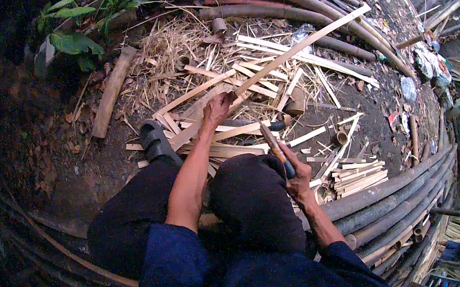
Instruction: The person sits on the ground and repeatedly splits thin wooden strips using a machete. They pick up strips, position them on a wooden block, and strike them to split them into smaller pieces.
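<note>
My left hand (217,109) is closed around a long, pale bamboo strip (301,47), which slants up to the far right. A small dark piece shows at that hand's fingertips; I cannot make out what it is. Beside my bent right knee, my right hand (300,176) grips a knife (273,141) by its handle, with the narrow end pointing up and away from me. The knife and the held strip are apart. Below my left hand, several split bamboo strips (240,132) lie in a loose pile near my foot in a dark sandal (156,140).
Shavings (166,54) cover the ground ahead. A stack of short strips (360,178) lies at the right, beside long bamboo poles (395,195). More poles (305,3) run along the far side. A thick log (115,93) and a leafy plant (75,43) are at the left.
</note>
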The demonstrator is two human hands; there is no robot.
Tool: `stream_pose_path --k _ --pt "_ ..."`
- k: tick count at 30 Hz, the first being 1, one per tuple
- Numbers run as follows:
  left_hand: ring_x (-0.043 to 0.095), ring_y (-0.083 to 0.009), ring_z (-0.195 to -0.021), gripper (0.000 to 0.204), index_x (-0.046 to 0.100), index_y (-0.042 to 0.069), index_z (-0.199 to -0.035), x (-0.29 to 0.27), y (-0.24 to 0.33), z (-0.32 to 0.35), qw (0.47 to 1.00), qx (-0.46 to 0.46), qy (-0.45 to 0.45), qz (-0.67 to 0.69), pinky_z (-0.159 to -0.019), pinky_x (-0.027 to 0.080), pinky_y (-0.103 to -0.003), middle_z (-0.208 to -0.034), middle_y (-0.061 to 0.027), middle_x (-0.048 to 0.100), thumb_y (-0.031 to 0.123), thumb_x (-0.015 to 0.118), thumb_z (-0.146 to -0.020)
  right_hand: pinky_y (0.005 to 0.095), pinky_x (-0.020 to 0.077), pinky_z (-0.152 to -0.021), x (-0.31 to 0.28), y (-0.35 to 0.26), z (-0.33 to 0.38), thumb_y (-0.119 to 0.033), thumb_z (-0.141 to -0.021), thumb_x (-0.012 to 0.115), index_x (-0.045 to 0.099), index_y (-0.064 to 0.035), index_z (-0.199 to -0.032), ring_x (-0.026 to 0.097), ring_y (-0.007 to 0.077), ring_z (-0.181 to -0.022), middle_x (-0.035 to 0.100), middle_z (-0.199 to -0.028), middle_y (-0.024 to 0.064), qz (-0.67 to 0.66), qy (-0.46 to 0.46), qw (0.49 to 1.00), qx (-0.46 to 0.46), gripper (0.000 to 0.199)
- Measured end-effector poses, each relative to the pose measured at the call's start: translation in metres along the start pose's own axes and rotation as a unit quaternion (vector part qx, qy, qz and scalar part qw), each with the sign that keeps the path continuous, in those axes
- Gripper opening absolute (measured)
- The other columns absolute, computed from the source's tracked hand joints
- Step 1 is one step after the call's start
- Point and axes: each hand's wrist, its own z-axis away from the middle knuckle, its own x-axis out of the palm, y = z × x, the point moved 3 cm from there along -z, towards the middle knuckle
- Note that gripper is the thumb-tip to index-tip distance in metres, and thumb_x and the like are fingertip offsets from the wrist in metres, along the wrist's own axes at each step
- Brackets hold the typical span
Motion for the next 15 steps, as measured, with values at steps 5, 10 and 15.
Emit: stream_pose_path --k 5,10,15 --pt "0.062 -0.0393 -0.08 0.033 0.065 0.01 -0.089 0.009 -0.018 -0.005 0.995 0.039 0.068 -0.062 -0.068 0.048 -0.046 -0.081 -0.0196 0.063 0.035 0.044 -0.089 0.0339 0.0536 -0.061 0.001 0.0 0.008 -0.014 -0.079 0.064 0.052 -0.016 -0.13 0.069 0.0227 -0.069 0.067 -0.099 0.0177 -0.008 -0.044 0.999 -0.017 0.053" --pt "0.061 -0.041 -0.083 0.032 0.064 0.011 -0.092 0.011 -0.022 -0.011 0.999 -0.015 0.025 -0.038 -0.07 0.047 -0.047 -0.087 -0.0204 0.063 0.036 0.044 -0.089 0.0309 0.0523 -0.07 -0.035 -0.009 0.06 -0.003 -0.078 0.059 0.052 -0.0106 -0.13 0.069 0.0258 -0.078 0.066 -0.102 0.0179 -0.002 -0.076 0.997 0.018 0.053" --pt "0.062 -0.0395 -0.087 0.028 0.067 0.014 -0.099 0.021 0.008 0.021 0.998 -0.006 0.008 -0.062 -0.074 0.048 -0.046 -0.091 -0.0185 0.065 0.032 0.05 -0.085 0.032 0.0497 -0.06 0.009 -0.001 -0.006 -0.016 -0.084 0.061 0.051 -0.0139 -0.131 0.064 0.022 -0.061 0.064 -0.077 0.0171 0.05 -0.064 0.996 0.038 0.048"
